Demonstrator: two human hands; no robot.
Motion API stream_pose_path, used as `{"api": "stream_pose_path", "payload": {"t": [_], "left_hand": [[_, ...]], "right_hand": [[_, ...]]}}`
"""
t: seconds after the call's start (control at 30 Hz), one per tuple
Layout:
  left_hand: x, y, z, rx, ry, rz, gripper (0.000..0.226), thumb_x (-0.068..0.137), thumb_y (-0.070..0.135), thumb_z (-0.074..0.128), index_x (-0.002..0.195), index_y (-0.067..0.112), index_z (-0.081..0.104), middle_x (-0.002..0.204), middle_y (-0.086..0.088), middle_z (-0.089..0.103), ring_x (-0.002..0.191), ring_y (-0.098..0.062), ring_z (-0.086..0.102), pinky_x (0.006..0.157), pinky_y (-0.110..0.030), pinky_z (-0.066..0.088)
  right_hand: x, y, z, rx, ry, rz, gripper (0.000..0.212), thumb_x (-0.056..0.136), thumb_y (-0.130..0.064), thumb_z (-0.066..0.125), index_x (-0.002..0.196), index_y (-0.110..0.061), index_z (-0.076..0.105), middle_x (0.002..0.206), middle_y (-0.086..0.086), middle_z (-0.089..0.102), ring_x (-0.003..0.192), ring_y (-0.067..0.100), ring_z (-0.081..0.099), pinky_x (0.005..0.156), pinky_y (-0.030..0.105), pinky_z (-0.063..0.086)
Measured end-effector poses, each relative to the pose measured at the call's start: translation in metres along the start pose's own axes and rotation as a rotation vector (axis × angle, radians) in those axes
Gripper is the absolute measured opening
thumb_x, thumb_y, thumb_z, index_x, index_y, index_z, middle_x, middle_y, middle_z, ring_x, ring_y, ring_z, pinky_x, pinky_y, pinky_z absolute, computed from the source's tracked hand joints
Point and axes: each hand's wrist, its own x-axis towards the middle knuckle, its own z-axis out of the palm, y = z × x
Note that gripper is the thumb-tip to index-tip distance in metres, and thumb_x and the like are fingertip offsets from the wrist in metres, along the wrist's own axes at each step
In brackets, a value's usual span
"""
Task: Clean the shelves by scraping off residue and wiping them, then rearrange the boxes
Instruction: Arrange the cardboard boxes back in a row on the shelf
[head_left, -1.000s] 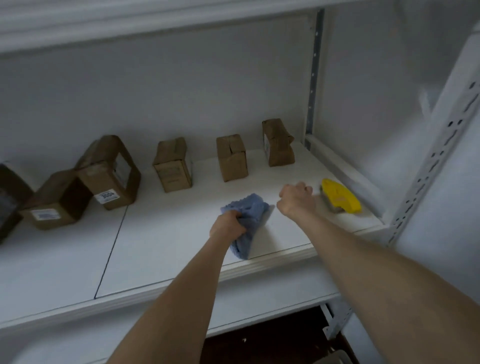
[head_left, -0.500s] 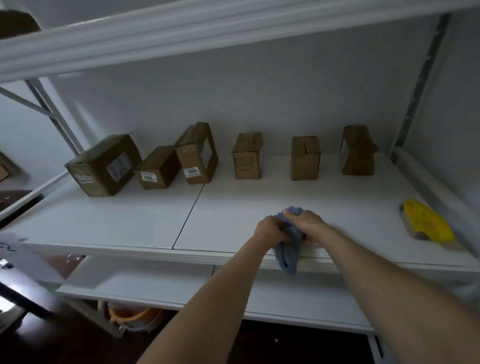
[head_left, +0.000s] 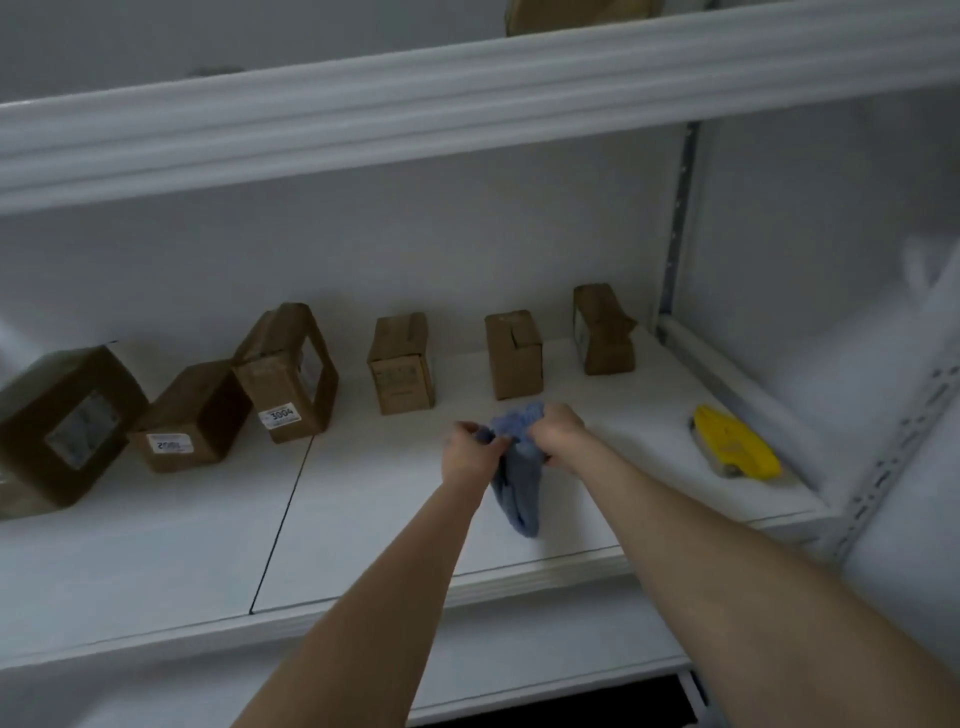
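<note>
Both of my hands grip a blue cloth (head_left: 519, 483) above the white shelf (head_left: 363, 519). My left hand (head_left: 467, 457) pinches its left edge, my right hand (head_left: 558, 434) clutches the bunched top, and the rest hangs down between my forearms. Several brown cardboard boxes line the back of the shelf: a large one (head_left: 62, 431) at far left, a low one (head_left: 189, 415), a tilted one labelled 3004 (head_left: 285, 374), then two upright ones (head_left: 401, 364) (head_left: 514, 354) and a crumpled one (head_left: 602, 330). A yellow scraper (head_left: 735, 441) lies at the shelf's right end.
An upper shelf (head_left: 467, 98) overhangs closely, with a box edge (head_left: 576, 13) on it. A perforated white upright (head_left: 904, 447) stands at right. A seam (head_left: 283, 519) divides the shelf boards. A lower shelf (head_left: 545, 660) sits beneath.
My right hand came left from beside the scraper and took hold of the cloth alongside the left hand. Both hands have lifted it off the shelf; the view shifted.
</note>
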Motion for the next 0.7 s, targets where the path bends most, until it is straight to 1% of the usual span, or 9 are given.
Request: {"api": "stream_pose_path", "payload": {"t": [0.1,0.2,0.27,0.33,0.4,0.47,0.53,0.6,0.7], "left_hand": [[0.014,0.001,0.008,-0.058,-0.128,-0.056,0.08,0.08,0.036,0.072,0.141,0.005,0.029,0.133,-0.018,0.048,0.115,-0.037,0.053,0.092,-0.047,0.051],[0.018,0.003,0.01,-0.163,-0.256,-0.106,0.06,0.083,0.032,0.07,0.126,0.001,0.041,0.115,-0.016,0.054,0.102,-0.031,0.057,0.087,-0.042,0.053],[0.019,0.002,0.011,-0.16,-0.336,-0.088,0.042,0.084,0.029,0.07,0.111,0.002,0.052,0.107,-0.016,0.059,0.093,-0.028,0.057,0.076,-0.036,0.051],[0.018,0.001,0.011,-0.147,-0.347,-0.047,0.031,0.083,0.021,0.071,0.104,0.002,0.06,0.102,-0.017,0.064,0.09,-0.03,0.061,0.075,-0.036,0.052],[0.02,0.001,0.009,-0.159,-0.323,-0.009,0.03,0.08,0.013,0.073,0.106,0.001,0.064,0.105,-0.02,0.067,0.098,-0.033,0.064,0.086,-0.043,0.055],[0.021,0.003,0.005,-0.19,-0.289,0.03,0.024,0.078,0.01,0.075,0.1,0.004,0.066,0.105,-0.02,0.068,0.101,-0.035,0.065,0.09,-0.048,0.053],[0.024,0.007,0.0,-0.188,-0.231,0.044,0.018,0.078,0.01,0.074,0.094,0.01,0.065,0.099,-0.016,0.068,0.1,-0.034,0.065,0.089,-0.049,0.053],[0.027,0.012,-0.003,-0.133,-0.152,0.06,0.025,0.078,0.015,0.074,0.101,0.009,0.065,0.1,-0.014,0.067,0.098,-0.032,0.064,0.089,-0.046,0.054],[0.029,0.019,0.0,-0.14,-0.112,0.065,0.029,0.079,0.016,0.073,0.105,0.009,0.063,0.104,-0.014,0.066,0.1,-0.031,0.064,0.089,-0.044,0.054]], "right_hand": [[0.013,0.002,-0.001,0.04,0.032,0.048,0.028,0.095,-0.014,0.052,0.119,0.0,0.059,0.119,0.02,0.062,0.095,0.029,0.061,0.073,0.036,0.051],[0.02,0.006,0.0,0.069,0.078,0.082,0.018,0.097,-0.013,0.048,0.089,-0.001,0.058,0.106,0.021,0.062,0.089,0.026,0.058,0.073,0.035,0.048],[0.024,0.009,0.002,0.052,0.115,0.117,0.03,0.098,-0.014,0.048,0.069,-0.006,0.045,0.095,0.018,0.055,0.085,0.025,0.053,0.07,0.031,0.044],[0.028,0.01,0.003,0.044,0.129,0.137,0.035,0.098,-0.014,0.046,0.065,-0.007,0.04,0.09,0.016,0.052,0.082,0.025,0.052,0.07,0.03,0.041],[0.032,0.01,0.004,0.059,0.123,0.138,0.034,0.099,-0.013,0.045,0.065,-0.007,0.04,0.089,0.016,0.053,0.081,0.026,0.054,0.072,0.032,0.041],[0.032,0.006,0.004,0.008,0.111,0.126,0.03,0.099,-0.014,0.045,0.071,-0.005,0.045,0.101,0.018,0.056,0.097,0.029,0.059,0.077,0.034,0.043],[0.032,0.001,0.003,-0.053,0.118,0.098,0.023,0.099,-0.019,0.046,0.099,0.001,0.058,0.116,0.018,0.058,0.106,0.028,0.058,0.082,0.034,0.045],[0.03,-0.003,0.0,-0.087,0.189,0.083,0.033,0.098,-0.024,0.048,0.123,-0.003,0.055,0.124,0.016,0.058,0.111,0.03,0.058,0.086,0.034,0.047],[0.026,-0.002,-0.009,0.137,0.079,0.051,0.04,0.096,-0.034,0.052,0.126,-0.007,0.053,0.102,0.012,0.059,0.091,0.027,0.06,0.073,0.032,0.047]]}}
